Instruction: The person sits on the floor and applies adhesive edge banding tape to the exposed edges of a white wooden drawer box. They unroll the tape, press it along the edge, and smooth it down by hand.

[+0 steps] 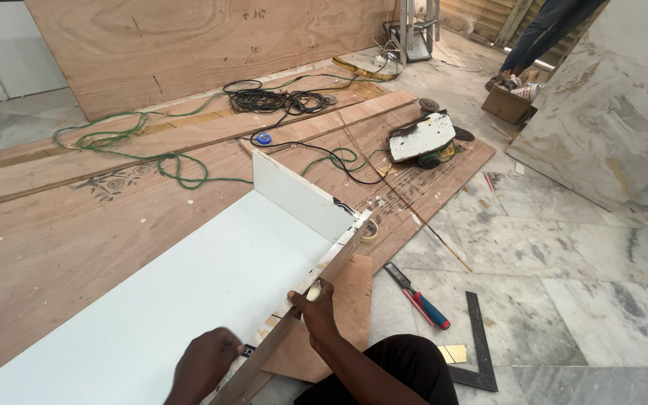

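**A:** Quick one: why is the long narrow plywood strip (324, 274) stood on edge against the big flat white laminated board (189, 292)?

**B:** It looks like it's being lined up as an edge piece. The strip is pressed flush along the board's right side, up to the short upright white panel (301, 196) at the far end, so a corner gets formed there. The right hand (315, 309) is closed over the strip's top edge, thumb on the inner side, probably so it's kept upright. The left hand (205, 361) is laid nearer the body beside the strip; whether anything is gripped can't be told.

**A:** And the tools?

**B:** The red-and-blue-handled chisel (418, 296) and black steel try square (478, 349) are parked on the marble floor (579, 255), within reach on the right.
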Demonstrator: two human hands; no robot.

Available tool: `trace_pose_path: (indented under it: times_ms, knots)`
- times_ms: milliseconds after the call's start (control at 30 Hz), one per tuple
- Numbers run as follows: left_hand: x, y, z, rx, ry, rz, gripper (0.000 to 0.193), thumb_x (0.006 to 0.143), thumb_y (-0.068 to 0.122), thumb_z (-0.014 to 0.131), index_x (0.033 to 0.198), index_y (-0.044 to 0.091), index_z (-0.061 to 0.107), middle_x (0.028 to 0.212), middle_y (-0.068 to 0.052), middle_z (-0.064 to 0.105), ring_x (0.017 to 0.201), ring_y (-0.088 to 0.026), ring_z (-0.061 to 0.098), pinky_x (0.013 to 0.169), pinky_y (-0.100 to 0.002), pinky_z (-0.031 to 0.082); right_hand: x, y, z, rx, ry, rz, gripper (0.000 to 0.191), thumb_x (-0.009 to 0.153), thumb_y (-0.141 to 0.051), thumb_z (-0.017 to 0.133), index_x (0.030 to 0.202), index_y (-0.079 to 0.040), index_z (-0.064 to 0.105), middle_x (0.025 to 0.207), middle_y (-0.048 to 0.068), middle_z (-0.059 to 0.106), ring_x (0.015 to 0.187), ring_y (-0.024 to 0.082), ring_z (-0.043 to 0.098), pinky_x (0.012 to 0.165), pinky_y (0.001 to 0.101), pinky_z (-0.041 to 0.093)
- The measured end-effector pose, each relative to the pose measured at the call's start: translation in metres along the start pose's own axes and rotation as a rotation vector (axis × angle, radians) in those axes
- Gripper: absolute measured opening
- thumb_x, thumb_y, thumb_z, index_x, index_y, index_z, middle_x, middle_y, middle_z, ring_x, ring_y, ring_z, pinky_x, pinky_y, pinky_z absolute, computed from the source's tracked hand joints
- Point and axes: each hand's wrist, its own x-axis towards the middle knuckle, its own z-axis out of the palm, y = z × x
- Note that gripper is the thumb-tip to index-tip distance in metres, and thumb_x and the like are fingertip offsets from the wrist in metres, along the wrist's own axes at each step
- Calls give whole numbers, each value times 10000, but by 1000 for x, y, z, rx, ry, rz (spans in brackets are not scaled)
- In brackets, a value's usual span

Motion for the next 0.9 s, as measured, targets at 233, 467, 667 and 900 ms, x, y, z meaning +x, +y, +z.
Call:
trace_pose_path:
  times_ms: [233, 467, 667, 900]
  knots:
    - [17, 23, 22, -14, 61, -46, 183, 888, 337, 729, 941, 172, 786, 943, 5, 809, 911, -175, 751, 836, -380, 567, 1, 5, 0, 42, -7, -19, 808, 831, -109, 765, 1445, -57, 241, 1137, 146, 603, 933, 197, 664, 817, 400, 605]
    - [67, 81, 50, -68, 110, 0, 190, 903, 343, 716, 950, 166, 764, 955, -29, 784, 941, -220, 733, 828, -413, 553, 5, 8, -4, 31, -26, -48, 778, 837, -111, 764, 1428, -26, 266, 1102, 174, 613, 874, 223, 662, 744, 387, 602]
    - [53, 38, 41, 58, 136, 176, 180, 866, 307, 733, 927, 139, 747, 967, -51, 758, 936, -244, 714, 822, -411, 547, 4, 7, -2, 49, 9, -38, 792, 830, -111, 772, 1426, -55, 253, 1087, 135, 614, 880, 193, 662, 749, 379, 601]
    - [28, -30, -6, -98, -138, 233, 186, 832, 282, 797, 857, 101, 762, 801, -32, 788, 784, -152, 732, 752, -330, 561, 4, 8, 1, 43, -8, -48, 784, 851, -110, 770, 1433, -27, 252, 1078, 162, 625, 867, 189, 661, 767, 371, 604]
